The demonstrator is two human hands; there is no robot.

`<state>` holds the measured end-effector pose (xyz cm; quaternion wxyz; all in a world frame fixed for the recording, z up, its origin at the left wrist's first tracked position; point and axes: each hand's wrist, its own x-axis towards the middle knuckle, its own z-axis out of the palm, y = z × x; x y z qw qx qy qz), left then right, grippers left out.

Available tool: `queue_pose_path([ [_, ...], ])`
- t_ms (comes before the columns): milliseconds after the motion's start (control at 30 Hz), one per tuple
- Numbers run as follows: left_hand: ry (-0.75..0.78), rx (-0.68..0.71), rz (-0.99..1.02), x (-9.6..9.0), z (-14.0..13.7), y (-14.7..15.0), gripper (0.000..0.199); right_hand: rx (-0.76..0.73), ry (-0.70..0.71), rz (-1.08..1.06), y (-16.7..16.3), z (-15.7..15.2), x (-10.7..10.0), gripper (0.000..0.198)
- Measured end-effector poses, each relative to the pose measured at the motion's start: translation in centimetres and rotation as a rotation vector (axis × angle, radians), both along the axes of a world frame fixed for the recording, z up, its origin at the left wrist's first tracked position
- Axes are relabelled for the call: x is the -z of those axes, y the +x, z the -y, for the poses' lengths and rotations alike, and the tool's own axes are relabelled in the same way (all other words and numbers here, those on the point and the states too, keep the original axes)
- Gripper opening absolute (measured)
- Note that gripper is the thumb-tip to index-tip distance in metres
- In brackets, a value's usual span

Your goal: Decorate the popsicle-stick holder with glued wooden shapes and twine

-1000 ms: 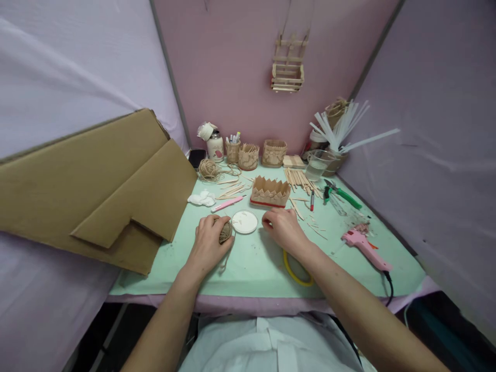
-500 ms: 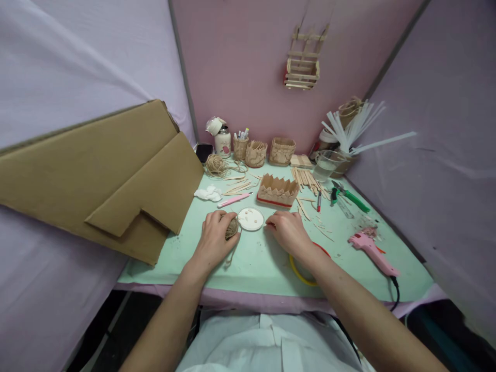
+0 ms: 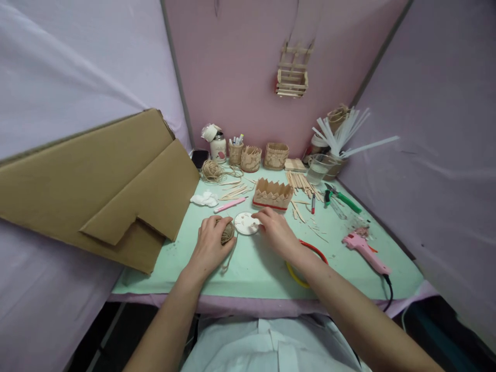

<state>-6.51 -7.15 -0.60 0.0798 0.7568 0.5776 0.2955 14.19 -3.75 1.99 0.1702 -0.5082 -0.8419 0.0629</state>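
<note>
My left hand (image 3: 211,240) is wrapped round a small ball of brown twine (image 3: 227,233), which rests on the table with a loose end trailing towards me. Right beside it lies a round white dish (image 3: 241,231) with a few small pale pieces in it. My right hand (image 3: 276,231) reaches over the dish's right side, fingertips bent together at the pieces. Whatever is between those fingertips is too small to make out. Just behind the dish stands a brown box (image 3: 273,195) with a zigzag top edge and a red band at its base.
A pink craft knife (image 3: 231,205) and white tissue (image 3: 204,199) lie behind my left hand. Under my right forearm is a red and yellow ring (image 3: 315,251). To the right are a pink glue gun (image 3: 366,252) and green-handled pliers (image 3: 349,202). Folded cardboard (image 3: 127,186) leans at left.
My right hand has moved left, from beside the white dish to over its right side. My left hand stays on the twine ball. The view has shifted slightly.
</note>
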Motion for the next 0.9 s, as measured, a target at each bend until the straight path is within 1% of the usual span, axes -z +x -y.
queue_pose_path([
  [67, -0.004, 0.001, 0.006, 0.0, 0.0, 0.0, 0.041, -0.045, -0.014, 0.057, -0.3, 0.0, 0.3, 0.033],
  [167, -0.002, -0.003, 0.014, 0.0, 0.0, -0.1, 0.042, -0.091, 0.004, 0.148, -0.6, 0.1, 0.8, 0.016],
  [233, 0.007, -0.007, 0.013, 0.1, 0.0, -0.1, 0.042, -0.123, 0.041, 0.202, -0.7, 0.1, 1.1, 0.01],
  [333, 0.019, -0.007, 0.013, 0.1, -0.1, -0.1, 0.042, -0.161, 0.093, 0.238, -0.8, -0.2, 1.0, 0.014],
  [400, 0.026, -0.001, 0.018, 0.2, -0.1, -0.1, 0.042, -0.186, 0.126, 0.22, -0.5, -0.6, 0.1, 0.014],
  [433, 0.031, 0.002, 0.02, 0.3, -0.2, -0.1, 0.042, -0.196, 0.142, 0.202, -0.2, -1.0, -0.8, 0.013],
  [500, 0.04, 0.007, 0.022, 0.3, -0.2, -0.2, 0.042, -0.198, 0.176, 0.164, 0.6, -2.3, -3.1, 0.013],
  [567, 0.046, 0.009, 0.024, 0.4, -0.3, -0.2, 0.042, -0.161, 0.223, 0.124, 1.9, -4.4, -6.0, 0.015],
  [633, 0.049, 0.012, 0.027, 0.5, -0.4, -0.2, 0.042, -0.117, 0.264, 0.109, 3.3, -7.6, -8.7, 0.014],
  [700, 0.051, 0.015, 0.026, 0.5, -0.5, -0.3, 0.041, -0.043, 0.277, 0.122, 4.8, -11.3, -10.4, 0.012],
  [767, 0.052, 0.016, 0.02, 0.5, -0.5, -0.3, 0.041, 0.07, 0.223, 0.179, 6.0, -15.0, -10.8, 0.014],
  [800, 0.052, 0.016, 0.017, 0.5, -0.5, -0.3, 0.04, 0.117, 0.155, 0.232, 6.4, -16.5, -10.5, 0.017],
  [833, 0.051, 0.016, 0.013, 0.4, -0.5, -0.3, 0.04, 0.144, 0.113, 0.26, 6.8, -17.9, -9.9, 0.018],
  [900, 0.05, 0.016, 0.008, 0.4, -0.5, -0.3, 0.04, 0.175, 0.038, 0.302, 7.2, -19.9, -7.9, 0.016],
])
